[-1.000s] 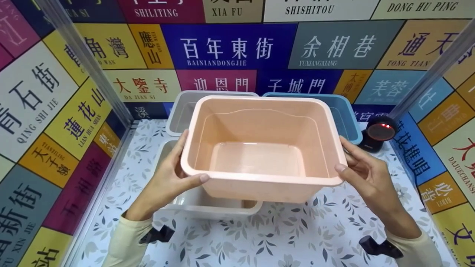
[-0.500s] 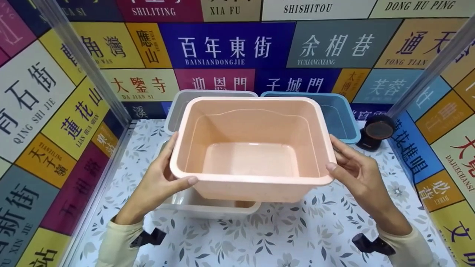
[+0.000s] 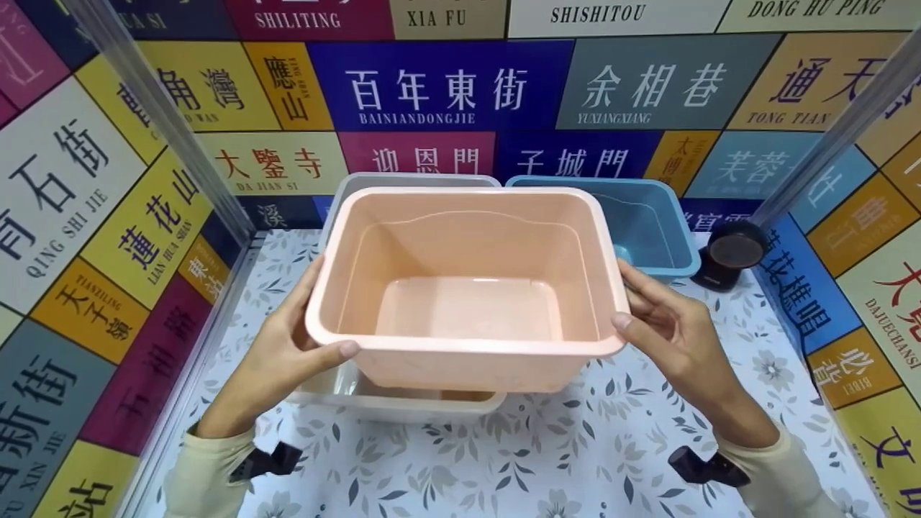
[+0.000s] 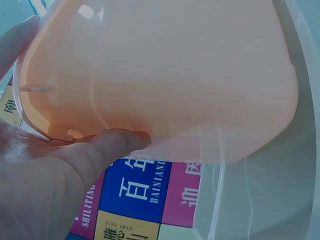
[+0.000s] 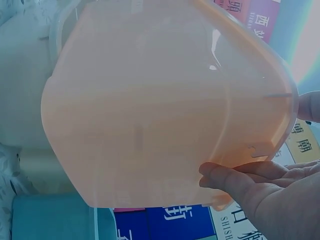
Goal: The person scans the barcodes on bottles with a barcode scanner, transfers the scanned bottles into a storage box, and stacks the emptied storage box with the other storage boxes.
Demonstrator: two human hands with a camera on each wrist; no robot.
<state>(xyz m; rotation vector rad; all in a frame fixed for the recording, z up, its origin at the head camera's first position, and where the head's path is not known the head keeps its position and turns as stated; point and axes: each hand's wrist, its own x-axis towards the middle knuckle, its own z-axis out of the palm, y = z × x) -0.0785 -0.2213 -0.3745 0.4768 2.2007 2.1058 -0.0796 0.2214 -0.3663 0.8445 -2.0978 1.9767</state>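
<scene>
Between both hands a peach plastic bin (image 3: 468,367) is held up above a whitish bin (image 3: 410,406), its open top tipped toward the head camera. My left hand (image 3: 277,360) grips its left end, thumb over the front corner of the rim and fingers along the outer side. At the opposite end my right hand (image 3: 673,338) pinches the rim, thumb on the edge and fingers underneath. Both wrist views show the fingers (image 4: 120,141) pressed against the outer wall of the peach bin (image 5: 135,110). No items show inside it. The peach bin hides much of the whitish one.
A translucent grey-white bin (image 3: 424,179) stands at the back left, beside a blue bin (image 3: 658,223) at the back right. Right of these is a black round-headed device (image 3: 730,255). Sign-printed walls (image 3: 446,86) surround the leaf-patterned table (image 3: 575,460) on three sides.
Both hands have shifted left with the peach bin, staying at about the same height. More of the blue bin shows now. The red lights on the black device are no longer visible.
</scene>
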